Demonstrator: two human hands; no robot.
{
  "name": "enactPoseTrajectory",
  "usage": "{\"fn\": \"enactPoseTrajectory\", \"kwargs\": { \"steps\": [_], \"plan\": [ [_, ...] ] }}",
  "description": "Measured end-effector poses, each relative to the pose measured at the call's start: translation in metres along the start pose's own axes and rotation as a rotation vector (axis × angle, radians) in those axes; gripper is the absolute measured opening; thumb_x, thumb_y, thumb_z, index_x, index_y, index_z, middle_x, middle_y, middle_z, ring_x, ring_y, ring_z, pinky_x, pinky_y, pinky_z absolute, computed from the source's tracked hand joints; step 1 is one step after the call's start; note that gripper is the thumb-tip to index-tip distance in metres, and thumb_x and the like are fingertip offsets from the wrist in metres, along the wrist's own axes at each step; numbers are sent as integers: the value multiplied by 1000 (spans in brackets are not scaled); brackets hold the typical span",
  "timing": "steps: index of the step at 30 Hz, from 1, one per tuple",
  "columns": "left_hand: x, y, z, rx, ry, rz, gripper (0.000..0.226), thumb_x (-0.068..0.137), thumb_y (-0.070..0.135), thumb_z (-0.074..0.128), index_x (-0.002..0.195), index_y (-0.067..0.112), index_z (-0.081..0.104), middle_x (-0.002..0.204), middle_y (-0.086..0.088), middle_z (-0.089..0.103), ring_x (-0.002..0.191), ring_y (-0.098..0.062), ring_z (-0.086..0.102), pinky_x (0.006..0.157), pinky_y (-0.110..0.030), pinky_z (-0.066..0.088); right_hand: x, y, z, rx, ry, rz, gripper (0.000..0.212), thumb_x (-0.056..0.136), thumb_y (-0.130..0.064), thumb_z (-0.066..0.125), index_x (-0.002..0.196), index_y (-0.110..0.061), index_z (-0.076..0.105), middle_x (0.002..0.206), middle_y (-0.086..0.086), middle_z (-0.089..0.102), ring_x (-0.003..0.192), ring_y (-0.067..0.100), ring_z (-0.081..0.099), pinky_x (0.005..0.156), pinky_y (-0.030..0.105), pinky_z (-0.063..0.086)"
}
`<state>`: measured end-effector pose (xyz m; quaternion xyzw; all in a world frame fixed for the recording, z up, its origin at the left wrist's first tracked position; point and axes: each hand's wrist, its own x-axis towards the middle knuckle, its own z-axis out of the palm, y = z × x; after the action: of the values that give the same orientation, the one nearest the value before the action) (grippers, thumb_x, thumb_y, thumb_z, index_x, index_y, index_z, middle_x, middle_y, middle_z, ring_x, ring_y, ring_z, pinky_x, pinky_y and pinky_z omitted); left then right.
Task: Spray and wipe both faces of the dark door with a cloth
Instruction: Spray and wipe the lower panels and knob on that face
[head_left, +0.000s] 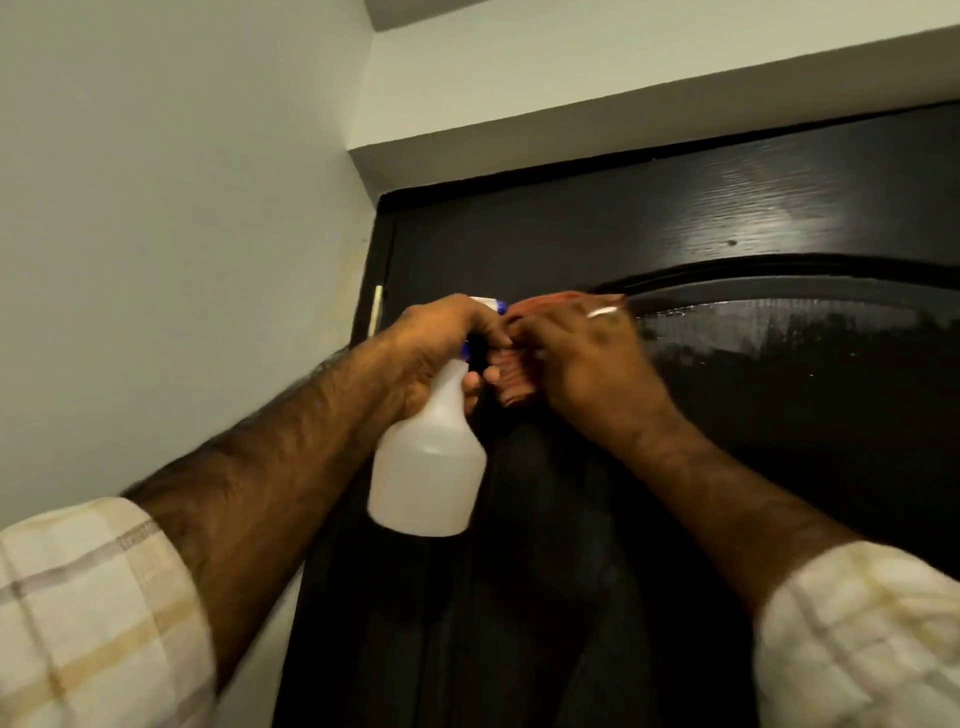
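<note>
The dark door (727, 395) fills the right and middle of the view, glossy, with a curved raised moulding near its top and wet droplets on the panel. My left hand (441, 348) grips the neck of a white translucent spray bottle (428, 467) with a blue nozzle, held upright close to the door's left side. My right hand (592, 358) presses a reddish-orange cloth (514, 384) against the door just below the moulding's left end. The two hands are almost touching. Most of the cloth is hidden under my right hand.
A pale wall (182, 234) runs along the left, meeting the black door frame (376, 270), where a light-coloured hinge (376, 312) shows. A white lintel and ceiling step (571, 93) sit above the door. My checked sleeves fill the bottom corners.
</note>
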<state>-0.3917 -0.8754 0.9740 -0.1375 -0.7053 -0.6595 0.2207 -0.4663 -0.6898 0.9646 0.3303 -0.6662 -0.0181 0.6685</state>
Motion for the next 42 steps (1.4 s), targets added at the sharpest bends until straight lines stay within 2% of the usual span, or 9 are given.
{"fn": "enactPoseTrajectory", "kwargs": {
  "steps": [3,6,9,13,23,27,31,35,42],
  "plan": [
    [-2,5,3,-41,32,27,30,65,9,70,95,1,72,80,-16,72,41,-18,54,46,-26,45,21,-5,10,-30,-188,-132,44,99,-48,53,128,-24,76,136,14,63,119,37,58,102,54,50],
    [-7,10,10,-41,59,32,38,68,9,69,105,2,70,75,-15,74,43,-16,54,52,-28,46,23,8,-11,-114,-163,-113,40,102,-51,59,138,-38,70,139,9,53,124,32,49,103,48,46],
    [-13,14,33,-47,13,23,42,70,13,68,110,2,68,82,-17,76,45,-15,51,50,-26,48,5,49,-44,-165,-110,-133,40,100,-51,59,138,-48,68,123,5,56,113,29,51,96,45,46],
    [-23,22,84,-86,-67,29,24,77,14,66,99,4,71,91,-18,78,48,-13,49,49,-25,47,-37,129,-102,-182,13,94,50,93,-43,42,128,-37,78,108,12,61,100,39,59,90,50,52],
    [-37,36,227,-113,-220,9,16,77,15,66,91,7,69,86,-15,75,45,-12,48,48,-26,46,-170,213,-191,-253,227,434,36,95,-21,63,128,-17,78,110,15,56,100,38,53,80,49,54],
    [-37,41,248,-86,-99,34,12,76,16,68,85,9,68,69,-9,65,46,-14,49,50,-27,46,-149,223,-192,-262,269,346,39,91,-21,59,128,-17,71,125,21,56,107,45,54,84,56,53],
    [-31,48,243,-77,-99,17,14,82,21,71,88,8,70,79,-12,73,45,-13,51,49,-26,47,-120,258,-202,-312,414,573,43,96,-25,48,136,-15,57,138,29,49,121,51,51,104,62,44],
    [-22,54,217,-120,-81,12,20,86,20,70,100,6,70,91,-17,78,46,-12,52,48,-26,47,-81,261,-171,-323,183,543,66,104,-38,35,166,-16,26,168,30,25,157,51,22,125,70,11],
    [-13,55,152,-109,114,95,28,83,10,66,110,3,70,95,-19,78,41,-14,56,47,-25,46,19,175,-87,-235,-61,319,73,110,-46,36,173,-27,3,179,19,-1,165,43,-6,130,62,-3]
  ]
}}
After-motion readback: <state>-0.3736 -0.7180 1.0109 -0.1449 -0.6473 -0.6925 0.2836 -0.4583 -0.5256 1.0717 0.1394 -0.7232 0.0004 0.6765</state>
